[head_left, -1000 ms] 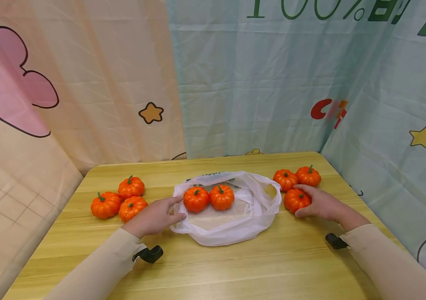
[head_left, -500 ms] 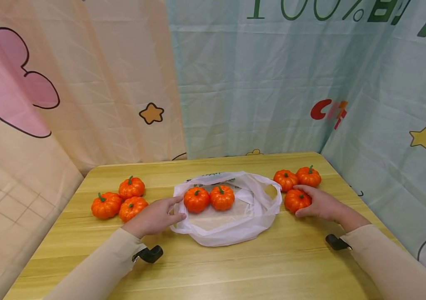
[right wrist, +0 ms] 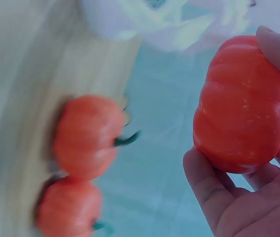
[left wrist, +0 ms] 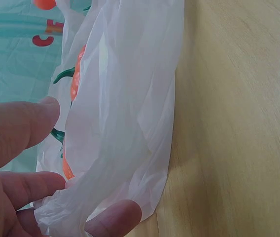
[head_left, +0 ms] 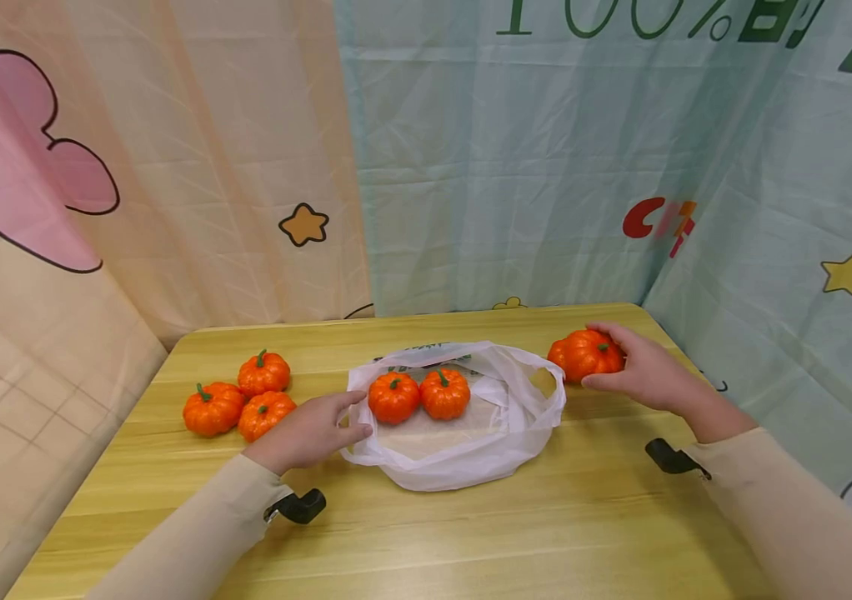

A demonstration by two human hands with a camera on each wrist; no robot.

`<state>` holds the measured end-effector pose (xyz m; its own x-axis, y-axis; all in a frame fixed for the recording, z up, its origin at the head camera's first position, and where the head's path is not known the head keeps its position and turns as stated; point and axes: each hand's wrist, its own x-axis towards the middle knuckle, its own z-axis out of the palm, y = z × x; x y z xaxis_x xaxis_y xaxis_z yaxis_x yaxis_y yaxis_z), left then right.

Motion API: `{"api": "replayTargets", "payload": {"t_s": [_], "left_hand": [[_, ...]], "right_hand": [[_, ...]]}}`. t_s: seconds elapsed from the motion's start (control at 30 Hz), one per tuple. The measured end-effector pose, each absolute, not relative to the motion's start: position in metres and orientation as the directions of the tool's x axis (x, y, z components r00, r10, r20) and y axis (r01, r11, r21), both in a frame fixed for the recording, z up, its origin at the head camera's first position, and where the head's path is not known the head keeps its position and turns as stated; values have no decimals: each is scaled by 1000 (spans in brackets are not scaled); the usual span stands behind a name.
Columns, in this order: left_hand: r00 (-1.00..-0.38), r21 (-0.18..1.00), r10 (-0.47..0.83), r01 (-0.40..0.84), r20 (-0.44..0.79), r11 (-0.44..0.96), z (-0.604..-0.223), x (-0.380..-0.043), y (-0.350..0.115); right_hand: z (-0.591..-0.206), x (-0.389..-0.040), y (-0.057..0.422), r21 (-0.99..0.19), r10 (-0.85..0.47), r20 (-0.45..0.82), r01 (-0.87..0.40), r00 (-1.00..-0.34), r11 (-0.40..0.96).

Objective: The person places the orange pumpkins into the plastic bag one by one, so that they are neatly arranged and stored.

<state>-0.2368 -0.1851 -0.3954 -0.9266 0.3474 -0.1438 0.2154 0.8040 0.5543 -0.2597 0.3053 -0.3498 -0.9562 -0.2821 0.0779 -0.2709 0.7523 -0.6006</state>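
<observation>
A white plastic bag [head_left: 463, 475] lies with its mouth spread on the wooden table, and two small orange pumpkins [head_left: 393, 398] with green stems sit in it. My left hand [head_left: 308, 432] holds the bag's left edge; in the left wrist view the crumpled handle [left wrist: 63, 210] runs between the fingers. At the right, my right hand [head_left: 647, 367] grips another pumpkin [right wrist: 243, 106] between thumb and fingers, raised off the table. Two more pumpkins [right wrist: 88, 137] rest below it in the right wrist view; in the head view they are mostly hidden behind the held one and the hand.
Three pumpkins [head_left: 213, 409] stand grouped left of the bag, one partly behind the left hand. The wooden table [head_left: 426, 550] backs onto printed curtains [head_left: 471, 183] behind and at the sides. Black wrist mounts [head_left: 298, 506] jut from both sleeves.
My right hand has lifted the front-right pumpkin up from the table, covering the two behind it. The left hand and the bag have stayed put.
</observation>
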Motion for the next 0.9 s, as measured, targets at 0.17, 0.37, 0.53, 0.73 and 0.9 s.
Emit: {"api": "replayTargets", "payload": {"t_s": [0.17, 0.37, 0.53, 0.73, 0.9], "left_hand": [[-928, 547, 347, 221, -138, 807, -396, -237, -185], [-928, 533, 350, 232, -130, 814, -396, -237, -185], [-929, 553, 340, 208, -147, 807, -395, -236, -185], [-927, 550, 343, 211, -148, 808, -395, -236, -185], [-927, 538, 348, 224, -140, 813, -396, -237, -185]], "right_hand": [[-324, -258, 277, -621, -303, 94, -294, -948, 727], [-305, -257, 236, -630, -376, 109, -356, -920, 690], [-306, -262, 209, -615, -420, 110, -393, -901, 683], [-321, -270, 191, -608, -450, 77, -399, -890, 686], [-335, -275, 182, -590, -465, 28, -390, -885, 707]]}}
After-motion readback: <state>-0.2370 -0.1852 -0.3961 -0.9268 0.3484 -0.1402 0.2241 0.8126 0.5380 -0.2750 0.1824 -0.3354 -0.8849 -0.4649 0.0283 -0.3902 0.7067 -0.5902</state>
